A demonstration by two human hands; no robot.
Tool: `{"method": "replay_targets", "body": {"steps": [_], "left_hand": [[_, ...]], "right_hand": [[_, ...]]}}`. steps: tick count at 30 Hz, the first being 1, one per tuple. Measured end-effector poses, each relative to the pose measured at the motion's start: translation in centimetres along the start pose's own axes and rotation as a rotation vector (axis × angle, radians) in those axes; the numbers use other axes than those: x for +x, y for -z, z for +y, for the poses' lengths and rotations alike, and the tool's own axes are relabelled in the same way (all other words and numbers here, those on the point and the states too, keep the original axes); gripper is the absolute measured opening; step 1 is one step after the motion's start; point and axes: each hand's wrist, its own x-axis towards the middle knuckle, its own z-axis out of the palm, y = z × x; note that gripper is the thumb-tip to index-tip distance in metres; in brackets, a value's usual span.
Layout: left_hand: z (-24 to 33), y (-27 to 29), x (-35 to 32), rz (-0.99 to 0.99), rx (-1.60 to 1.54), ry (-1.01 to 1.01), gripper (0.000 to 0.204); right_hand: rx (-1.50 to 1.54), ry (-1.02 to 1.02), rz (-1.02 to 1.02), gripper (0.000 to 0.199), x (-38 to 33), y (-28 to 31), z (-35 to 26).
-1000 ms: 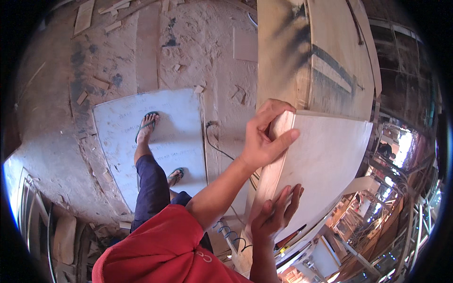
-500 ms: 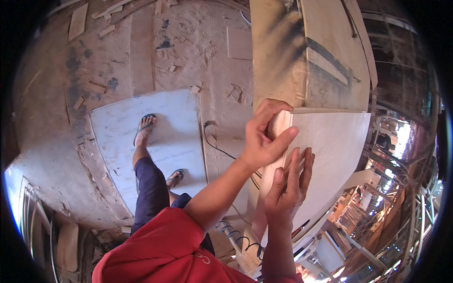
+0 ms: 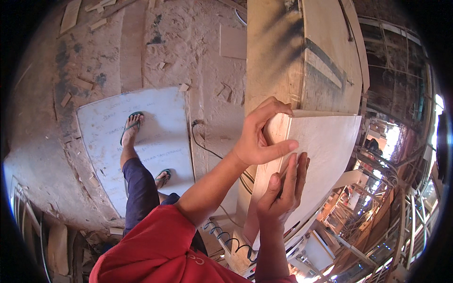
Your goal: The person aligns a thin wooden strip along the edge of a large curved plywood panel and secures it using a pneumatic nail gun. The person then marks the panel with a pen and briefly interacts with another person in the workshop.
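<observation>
A pale panel [image 3: 325, 141] with a smooth whitish face and a bare wooden edge [image 3: 278, 129] lies on the bench to my right. My left hand [image 3: 257, 137] grips its near-left corner area, the fingers curled over the wooden edge and the thumb stretched across toward the face. Just below, my right hand [image 3: 285, 188] rests along the same edge, its fingers straight and lying against the panel's face, the thumb apart from them. Part of the edge is hidden behind both hands.
Beyond the panel stretches a stained wooden bench top [image 3: 276, 61]. A white board [image 3: 137, 141] lies on the dusty floor under my feet. A black cable [image 3: 203, 146] and a coiled hose [image 3: 231, 240] run beside the bench. Timber clutter [image 3: 373, 212] fills the right side.
The whole view has shifted slightly, so the scene sits a little further left. My left hand still grips the edge, and my right hand stays against the panel, slightly lower.
</observation>
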Motion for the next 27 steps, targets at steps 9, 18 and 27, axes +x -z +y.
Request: {"method": "replay_targets", "body": {"steps": [9, 18, 27], "left_hand": [[0.7, -0.7, -0.5, 0.077, -0.048, 0.062, 0.043], [0.6, -1.3, -1.3, 0.131, -0.122, 0.040, 0.038], [0.2, -1.1, -0.7, 0.122, -0.094, -0.009, 0.037]], "right_hand": [[-0.013, -0.021, 0.012, 0.050, -0.2, -0.2, -0.1], [0.001, -0.004, 0.038, 0.051, -0.7, -0.3, 0.5], [-0.003, -0.007, 0.027, 0.052, -0.2, -0.3, 0.7]]}}
